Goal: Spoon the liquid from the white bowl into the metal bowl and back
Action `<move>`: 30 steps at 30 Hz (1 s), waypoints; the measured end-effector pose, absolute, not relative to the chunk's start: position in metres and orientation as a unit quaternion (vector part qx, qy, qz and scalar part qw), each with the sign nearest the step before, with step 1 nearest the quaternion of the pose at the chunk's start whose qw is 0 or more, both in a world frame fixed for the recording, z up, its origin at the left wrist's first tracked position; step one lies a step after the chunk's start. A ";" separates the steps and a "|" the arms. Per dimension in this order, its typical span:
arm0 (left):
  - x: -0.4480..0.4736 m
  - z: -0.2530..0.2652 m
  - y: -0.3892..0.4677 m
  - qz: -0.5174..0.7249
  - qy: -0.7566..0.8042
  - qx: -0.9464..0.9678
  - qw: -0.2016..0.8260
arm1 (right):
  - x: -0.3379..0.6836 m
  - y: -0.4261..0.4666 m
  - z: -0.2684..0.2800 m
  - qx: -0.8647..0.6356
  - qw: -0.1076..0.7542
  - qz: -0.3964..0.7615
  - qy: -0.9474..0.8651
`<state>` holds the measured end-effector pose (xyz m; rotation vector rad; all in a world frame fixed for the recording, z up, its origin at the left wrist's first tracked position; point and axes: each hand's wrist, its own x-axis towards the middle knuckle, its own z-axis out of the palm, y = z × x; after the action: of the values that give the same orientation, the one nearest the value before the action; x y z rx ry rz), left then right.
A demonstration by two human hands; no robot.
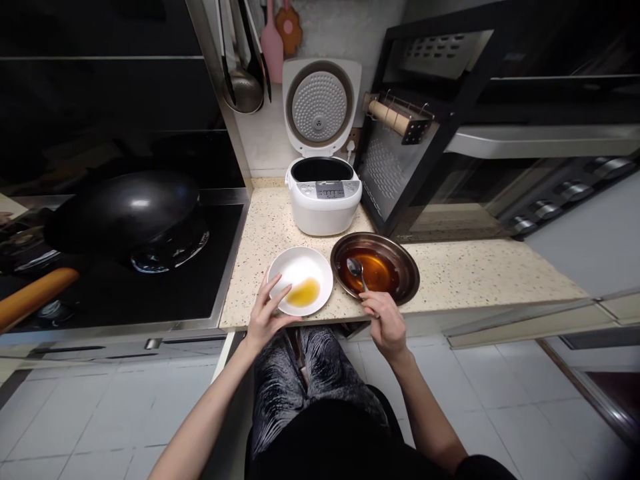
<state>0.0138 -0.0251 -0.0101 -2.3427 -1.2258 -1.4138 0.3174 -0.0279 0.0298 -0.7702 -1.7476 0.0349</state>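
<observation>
A white bowl (325, 272) stands near the counter's front edge with a small pool of yellow-amber liquid (304, 293) in it. My left hand (264, 313) grips its left side, fingers over the rim and thumb along the front. To its right is a metal bowl (413, 272) of reddish-brown liquid. My right hand (387, 323) is closed around the handle of a metal spoon (355, 268), whose head is over or in that liquid; I cannot tell whether it touches the surface.
A white rice cooker (325, 212) with its lid raised stands behind the bowls. On the left, a black wok (125, 207) rests on the gas stove, its wooden handle (37, 297) pointing toward me. An oven (500, 180) and black rack (425, 153) border the right. Utensils (245, 90) hang on the wall.
</observation>
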 end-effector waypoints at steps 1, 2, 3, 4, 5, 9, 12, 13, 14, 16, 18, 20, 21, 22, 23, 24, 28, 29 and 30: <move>0.014 -0.010 -0.025 -0.471 -0.407 -0.780 0.072 | 0.314 -0.030 0.031 -0.341 0.603 0.012 -0.721; 0.014 -0.010 -0.025 -0.471 -0.405 -0.780 0.072 | 0.310 -0.033 0.032 -0.356 0.630 0.012 -0.690; 0.014 -0.010 -0.025 -0.472 -0.403 -0.781 0.071 | 0.306 -0.037 0.032 -0.369 0.657 0.016 -0.658; 0.014 -0.010 -0.025 -0.473 -0.401 -0.782 0.069 | 0.302 -0.040 0.032 -0.371 0.680 0.021 -0.632; 0.014 -0.010 -0.025 -0.474 -0.401 -0.781 0.067 | 0.298 -0.043 0.032 -0.374 0.698 0.032 -0.610; 0.014 -0.011 -0.025 -0.473 -0.407 -0.779 0.064 | 0.281 -0.050 0.030 -0.345 0.705 0.094 -0.613; 0.014 -0.011 -0.025 -0.477 -0.402 -0.779 0.068 | 0.268 -0.052 0.027 -0.335 0.665 0.135 -0.654; 0.015 -0.011 -0.024 -0.480 -0.399 -0.778 0.069 | 0.265 -0.052 0.026 -0.337 0.654 0.144 -0.662; 0.015 -0.011 -0.024 -0.482 -0.396 -0.778 0.069 | 0.262 -0.052 0.025 -0.339 0.647 0.150 -0.666; 0.015 -0.012 -0.024 -0.487 -0.392 -0.778 0.067 | 0.258 -0.052 0.024 -0.338 0.644 0.159 -0.668; 0.015 -0.012 -0.023 -0.489 -0.389 -0.778 0.067 | 0.256 -0.053 0.022 -0.334 0.646 0.168 -0.665; 0.015 -0.012 -0.023 -0.489 -0.386 -0.779 0.068 | 0.257 -0.053 0.020 -0.336 0.648 0.180 -0.660; 0.015 -0.012 -0.023 -0.489 -0.384 -0.780 0.069 | 0.258 -0.053 0.019 -0.339 0.648 0.186 -0.657; 0.015 -0.012 -0.024 -0.489 -0.382 -0.781 0.070 | 0.259 -0.053 0.018 -0.342 0.647 0.191 -0.654; 0.015 -0.012 -0.024 -0.488 -0.380 -0.783 0.070 | 0.259 -0.053 0.018 -0.346 0.645 0.197 -0.652; 0.015 -0.011 -0.024 -0.487 -0.379 -0.784 0.070 | 0.260 -0.052 0.017 -0.349 0.644 0.201 -0.650; 0.016 -0.011 -0.024 -0.487 -0.378 -0.785 0.069 | 0.262 -0.051 0.014 -0.355 0.645 0.221 -0.639; 0.016 -0.011 -0.024 -0.488 -0.377 -0.784 0.070 | 0.263 -0.051 0.013 -0.354 0.647 0.227 -0.636; 0.016 -0.011 -0.024 -0.489 -0.376 -0.784 0.071 | 0.263 -0.051 0.012 -0.353 0.648 0.232 -0.634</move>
<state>0.0158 -0.0241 -0.0115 -2.3564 -1.1312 -1.4718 0.2628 -0.0510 0.0118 -0.8021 -1.4406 0.5280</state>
